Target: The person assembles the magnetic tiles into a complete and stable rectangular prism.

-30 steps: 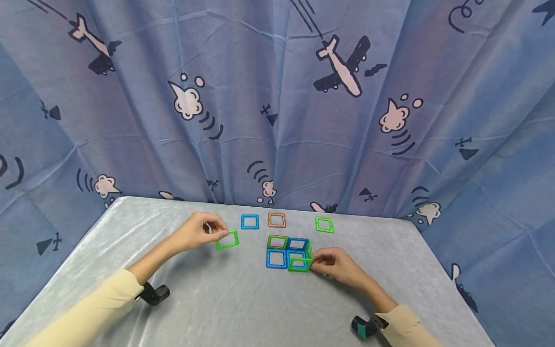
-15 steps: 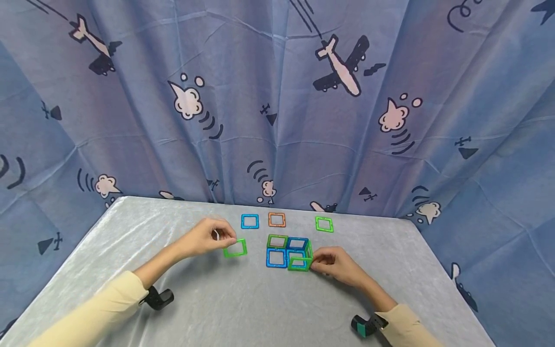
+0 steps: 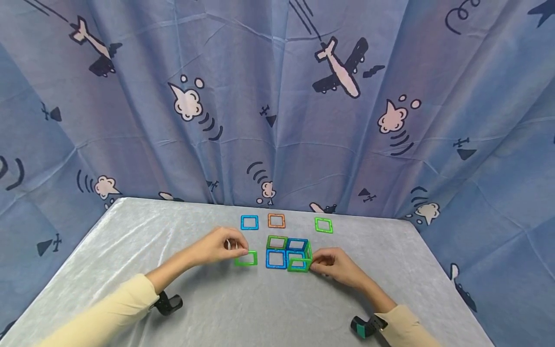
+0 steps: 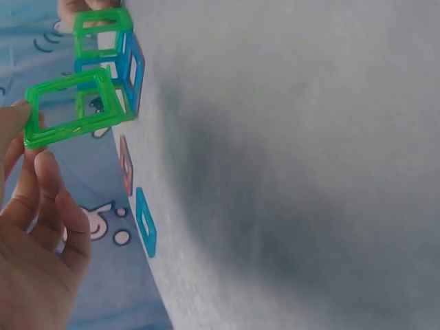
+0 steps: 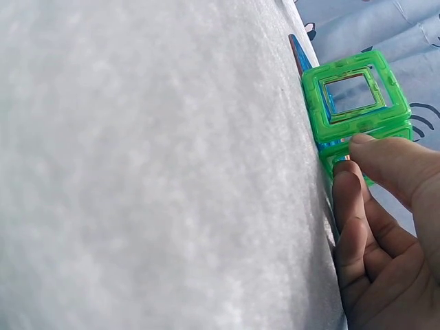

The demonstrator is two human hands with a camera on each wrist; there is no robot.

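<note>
My left hand [image 3: 221, 248] pinches a green square magnetic tile [image 4: 75, 129] at its edge, held above the table just left of a small tile structure. That structure has a blue tile [image 3: 276, 266] lying flat at its left front, an olive-green tile [image 3: 277, 236] behind it and a dark blue tile [image 3: 297, 239] at the back right. Green tiles stand upright at its right side and front [image 3: 299, 269]. At the right side, my right hand [image 3: 338, 265] grips the corner where the green tiles meet, thumb [image 5: 375, 148] over the edge and fingers beneath.
Farther back on the grey cloth-covered table lie a loose blue tile [image 3: 242, 222], an orange tile [image 3: 284, 221] and a green tile [image 3: 331, 225]. A blue curtain [image 3: 277, 120] printed with airplanes hangs right behind the table's far edge.
My left hand has carried the green tile rightward and nearer the front, from beside the loose blue tile to close beside the structure. My right hand has stayed in place.
</note>
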